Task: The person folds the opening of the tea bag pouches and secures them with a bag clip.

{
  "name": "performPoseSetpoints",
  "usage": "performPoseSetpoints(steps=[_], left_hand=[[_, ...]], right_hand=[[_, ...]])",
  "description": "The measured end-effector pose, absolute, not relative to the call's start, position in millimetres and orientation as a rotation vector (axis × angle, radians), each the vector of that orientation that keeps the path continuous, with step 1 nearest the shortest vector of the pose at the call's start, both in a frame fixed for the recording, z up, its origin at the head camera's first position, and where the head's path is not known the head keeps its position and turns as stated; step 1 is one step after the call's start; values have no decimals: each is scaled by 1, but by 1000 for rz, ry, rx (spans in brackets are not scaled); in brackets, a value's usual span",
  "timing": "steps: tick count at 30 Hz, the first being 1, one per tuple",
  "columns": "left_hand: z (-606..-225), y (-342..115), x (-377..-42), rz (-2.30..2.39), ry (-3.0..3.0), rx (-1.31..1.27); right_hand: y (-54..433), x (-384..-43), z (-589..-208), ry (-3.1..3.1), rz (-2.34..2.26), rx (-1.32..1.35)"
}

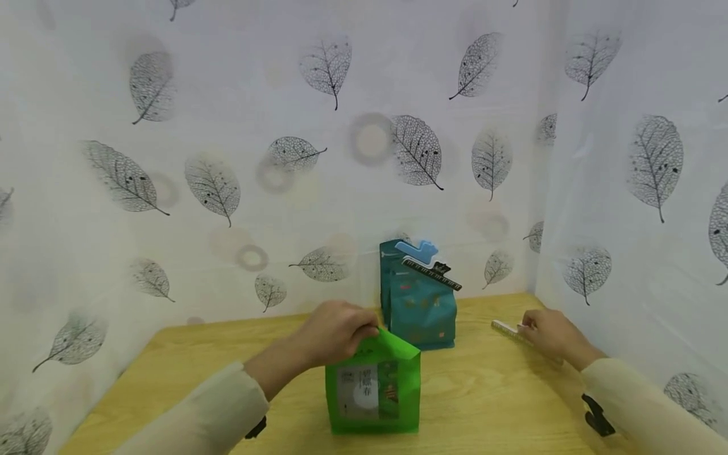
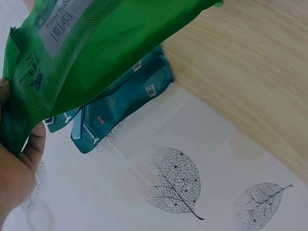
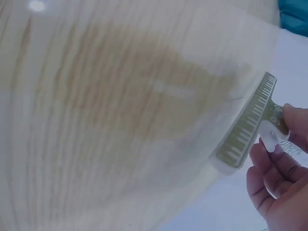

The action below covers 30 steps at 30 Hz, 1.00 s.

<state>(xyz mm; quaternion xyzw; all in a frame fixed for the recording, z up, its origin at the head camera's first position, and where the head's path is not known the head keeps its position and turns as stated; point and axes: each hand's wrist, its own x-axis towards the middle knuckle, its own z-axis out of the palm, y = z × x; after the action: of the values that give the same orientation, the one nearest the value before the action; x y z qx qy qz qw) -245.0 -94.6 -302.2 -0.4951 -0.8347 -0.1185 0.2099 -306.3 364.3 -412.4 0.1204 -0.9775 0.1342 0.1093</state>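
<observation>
A green tea bag (image 1: 372, 395) stands upright on the table, its label facing the head camera. My left hand (image 1: 335, 335) pinches its top edge; in the left wrist view the thumb and fingers grip the bag's end. On the right, my right hand (image 1: 552, 332) holds a long bag clip (image 1: 509, 330) close above the tabletop. Seen from the right wrist, the clip (image 3: 248, 122) has an olive, toothed-pattern bar with pale edges, and the thumb and fingers pinch its handle.
Behind the green bag stand teal bags (image 1: 423, 309) against the back. A blue clip (image 1: 418, 251) and a black clip (image 1: 432, 273) sit across their tops. Leaf-patterned sheeting (image 1: 364, 189) walls the wooden table (image 1: 478, 404) at the back and sides.
</observation>
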Motion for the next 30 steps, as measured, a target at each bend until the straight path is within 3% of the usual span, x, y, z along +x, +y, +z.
performPoseSetpoints(steps=[17, 30], left_hand=[[-303, -96, -248, -342, -2277, -1424], [-303, -97, -248, -354, -2264, -1445]], right_hand=[[326, -283, -368, -2465, 393, 570], [283, -268, -347, -2296, 644, 743]])
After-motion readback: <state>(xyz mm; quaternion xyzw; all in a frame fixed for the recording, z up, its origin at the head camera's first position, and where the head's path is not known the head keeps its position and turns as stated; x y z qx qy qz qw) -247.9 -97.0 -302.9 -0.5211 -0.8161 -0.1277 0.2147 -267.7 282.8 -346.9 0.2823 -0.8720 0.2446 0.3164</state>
